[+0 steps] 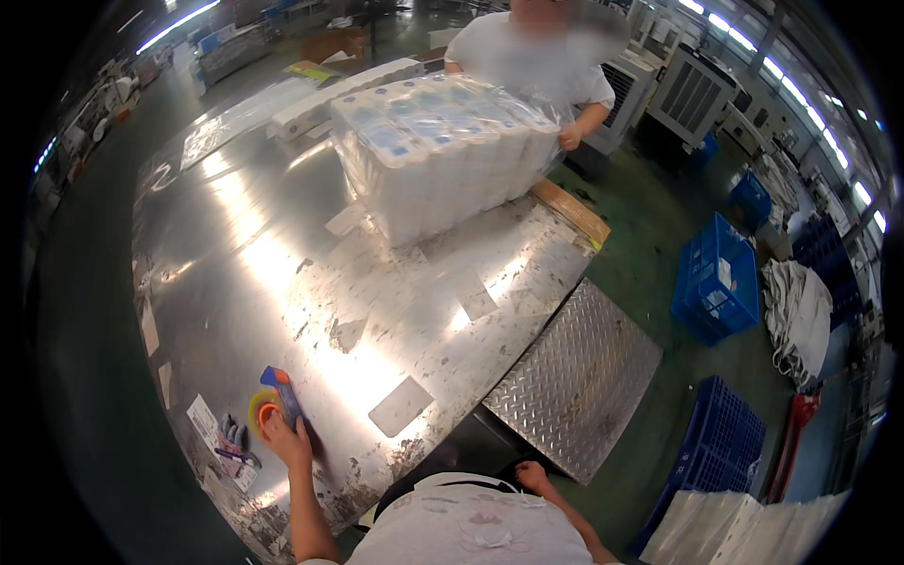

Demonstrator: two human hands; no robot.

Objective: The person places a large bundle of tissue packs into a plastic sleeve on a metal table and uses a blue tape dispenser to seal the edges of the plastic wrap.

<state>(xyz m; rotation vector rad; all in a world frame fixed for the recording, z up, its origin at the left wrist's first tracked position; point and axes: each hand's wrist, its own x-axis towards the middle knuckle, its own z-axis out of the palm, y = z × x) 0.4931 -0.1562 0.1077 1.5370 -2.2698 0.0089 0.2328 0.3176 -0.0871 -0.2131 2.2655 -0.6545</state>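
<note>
Scuffed metal worktop (207,311), and left fingers (274,432) grip the blue-and-orange tape dispenser (289,401), head poking beyond them; right fingers (528,472), can't tell!

Green floor (642,252), shiny in patches. Tube lights (796,91) in rows overhead. Metal table (212,315), scuffed, glare-streaked. Right: blue crate (692,299), grey vented unit (692,97) beyond.

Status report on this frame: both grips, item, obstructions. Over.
Left grip holding tape dispenser. Right grip off the table, nothing visible in it. Glove just left of dispenser. Wrapped bundle at far side, co-worker's hand at its right end.
</note>
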